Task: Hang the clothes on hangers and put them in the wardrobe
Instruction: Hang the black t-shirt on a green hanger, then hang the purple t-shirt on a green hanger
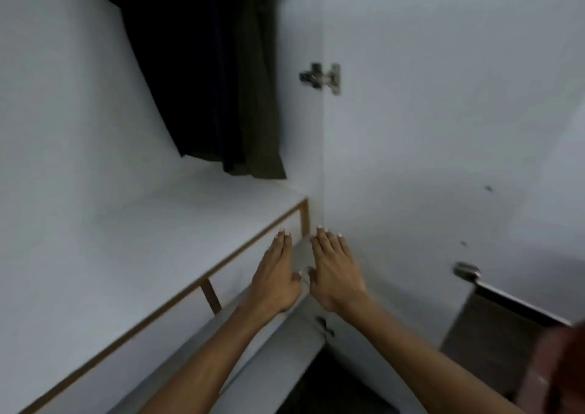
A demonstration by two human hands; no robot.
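**Clothes already on the rail, both hands empty at the drawer front**

Standing here, I see the person's left hand (278,274) and right hand (335,271) stretched out side by side, fingers straight and together, thumbs nearly meeting, holding nothing. They lie flat against the white drawer front (262,255), or just off it; the blur leaves me unsure of actual contact.

Well above the hands and a little to their left, dark clothes (215,81) hang inside the wardrobe (63,128), a near-black garment with an olive-brown one beside it. Their hems stop just above the white shelf (158,223) that tops the drawer. The hangers and rail are cut off at the top of the view, so I cannot check how they sit.

Up and just to the right of the hands, a metal hinge (321,78) joins the open door (443,128).

My judgement: at least two garments are put away, and the hands seem occupied with the drawer, not with a hanger. Whether more clothes wait elsewhere I cannot tell; none lie in sight.

No brand, label or writing is readable anywhere.
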